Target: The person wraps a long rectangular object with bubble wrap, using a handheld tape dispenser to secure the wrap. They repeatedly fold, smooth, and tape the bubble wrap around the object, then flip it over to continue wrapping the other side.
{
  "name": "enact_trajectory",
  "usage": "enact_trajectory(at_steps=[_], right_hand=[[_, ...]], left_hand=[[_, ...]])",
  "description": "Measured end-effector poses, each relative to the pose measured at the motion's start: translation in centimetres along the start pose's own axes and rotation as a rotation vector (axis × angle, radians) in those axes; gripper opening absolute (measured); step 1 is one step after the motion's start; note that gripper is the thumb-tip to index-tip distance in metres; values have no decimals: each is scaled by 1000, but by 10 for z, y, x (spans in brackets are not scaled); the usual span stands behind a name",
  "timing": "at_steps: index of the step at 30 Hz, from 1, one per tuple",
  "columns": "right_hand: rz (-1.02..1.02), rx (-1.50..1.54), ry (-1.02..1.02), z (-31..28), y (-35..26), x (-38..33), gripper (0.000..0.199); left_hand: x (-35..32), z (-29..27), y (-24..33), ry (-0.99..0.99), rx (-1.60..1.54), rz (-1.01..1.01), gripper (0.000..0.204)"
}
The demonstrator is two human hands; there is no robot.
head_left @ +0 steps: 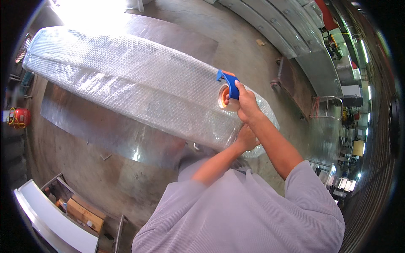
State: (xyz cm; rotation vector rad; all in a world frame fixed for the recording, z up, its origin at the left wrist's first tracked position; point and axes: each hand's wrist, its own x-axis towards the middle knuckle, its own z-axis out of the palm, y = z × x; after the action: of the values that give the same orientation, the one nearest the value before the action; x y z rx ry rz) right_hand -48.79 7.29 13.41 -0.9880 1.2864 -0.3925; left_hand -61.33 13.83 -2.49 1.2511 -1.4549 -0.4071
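Note:
A long object wrapped in clear bubble wrap [139, 80] stretches from the far left to just in front of me. What lies inside cannot be made out. My right hand [246, 101] is closed around a blue tape dispenser [233, 86], holding it above the wrapped surface near its right end. A roll of clear tape [228, 104] with an orange core sits in the dispenser. Below it, my left hand [246, 137] rests against the bubble wrap at the near right end. My right forearm and the angle hide most of its fingers.
Metal sheeting [105, 122] lies beneath the wrapped object. A red fire extinguisher [19, 117] stands at the left. A rack with a cardboard box [85, 213] is at the lower left. A flat cart [293, 86] and large grey panels [270, 23] are at the right.

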Motion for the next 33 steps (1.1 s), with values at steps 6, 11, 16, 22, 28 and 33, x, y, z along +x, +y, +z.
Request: enact_trajectory(at_steps=[6, 11, 16, 22, 28, 33], right_hand=[[134, 56, -29, -6, 27, 21, 44], [364, 27, -2, -13, 21, 25, 46], [542, -73, -54, -24, 21, 17, 51], [867, -149, -118, -34, 49, -11, 59], [929, -315, -105, -15, 63, -59, 69], [947, -196, -73, 2, 64, -93, 51]], left_hand=[[-5, 24, -9, 68, -192, -165, 36], [-4, 15, -6, -292, 73, -219, 88], [-2, 3, 3, -449, 67, -361, 79], [-12, 9, 5, -242, 81, -262, 88], [-10, 16, 8, -396, 295, -266, 90], [-4, 16, 8, -431, 407, -260, 93]])
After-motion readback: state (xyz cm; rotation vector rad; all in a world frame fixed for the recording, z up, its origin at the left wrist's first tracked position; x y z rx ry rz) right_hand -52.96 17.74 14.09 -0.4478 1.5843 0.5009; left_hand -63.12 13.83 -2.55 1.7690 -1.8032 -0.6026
